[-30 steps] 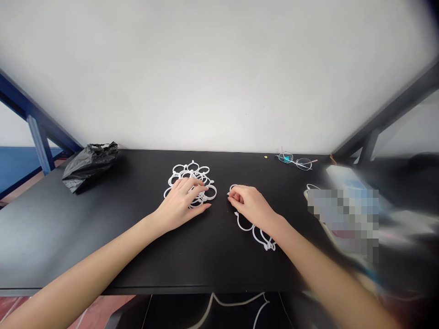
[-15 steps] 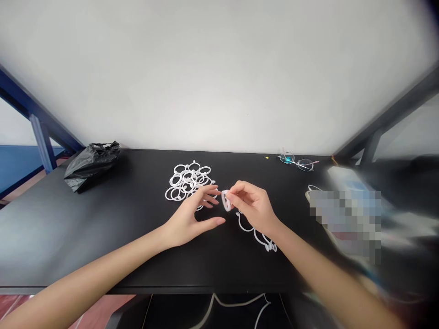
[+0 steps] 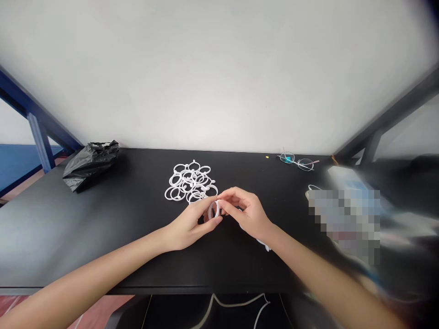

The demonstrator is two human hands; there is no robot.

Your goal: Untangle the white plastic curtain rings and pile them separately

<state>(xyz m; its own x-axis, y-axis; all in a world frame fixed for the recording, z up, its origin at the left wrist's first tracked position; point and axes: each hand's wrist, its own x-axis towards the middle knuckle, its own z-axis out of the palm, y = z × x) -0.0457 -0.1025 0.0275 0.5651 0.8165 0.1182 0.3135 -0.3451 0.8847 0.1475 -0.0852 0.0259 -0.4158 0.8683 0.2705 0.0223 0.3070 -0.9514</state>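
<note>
Both my hands meet over the middle of the black table (image 3: 103, 228), pinching one white plastic ring (image 3: 214, 210) between them. My left hand (image 3: 192, 221) grips the ring from the left with thumb and fingers. My right hand (image 3: 245, 212) holds it from the right. The ring is the end of a short white chain of linked rings (image 3: 264, 244) that trails under my right wrist. A flat pile of several loose white rings (image 3: 190, 183) lies just behind my hands.
A crumpled black plastic bag (image 3: 91, 162) sits at the back left. A pair of glasses (image 3: 297, 161) lies at the back right by the wall. A blurred-out object (image 3: 345, 219) and white cord lie on the right. Cables hang below the front edge.
My left hand left the ring pile and came right to my right hand. My right hand lifted the chain's end ring off the table; now both hands hold it.
</note>
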